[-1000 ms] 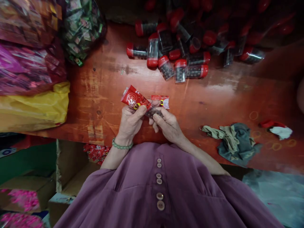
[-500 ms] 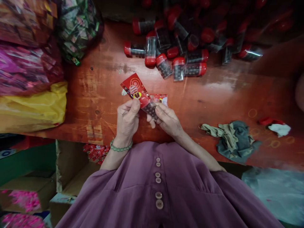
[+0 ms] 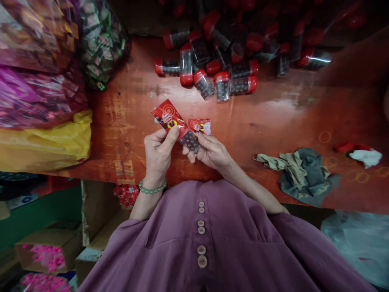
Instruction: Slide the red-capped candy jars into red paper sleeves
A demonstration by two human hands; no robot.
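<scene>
Just above the table's front edge, both of my hands meet at one tilted piece. Its upper part is a flat red printed sleeve (image 3: 166,112); from the lower end shows a clear jar (image 3: 191,141) filled with dark round balls. My left hand (image 3: 159,152), wearing a green bead bracelet (image 3: 152,190), pinches the sleeve with its thumb on top. The fingers of my right hand (image 3: 214,152) are closed on the jar's lower end. Whether the sleeve wraps the jar's cap I cannot tell. Behind my right fingers a second red printed sleeve (image 3: 199,125) lies flat on the table.
Several red-capped jars (image 3: 222,86) lie heaped at the back of the table (image 3: 121,121). Bags of wrapped sweets (image 3: 39,95) and a yellow bag (image 3: 45,142) fill the left. A grey cloth (image 3: 306,174) and white scrap (image 3: 366,157) lie right. Open boxes (image 3: 48,255) stand below.
The view has shifted slightly. My hands keep hold of the sleeve and jar, and the jar's balls show a little more clearly between my fingers.
</scene>
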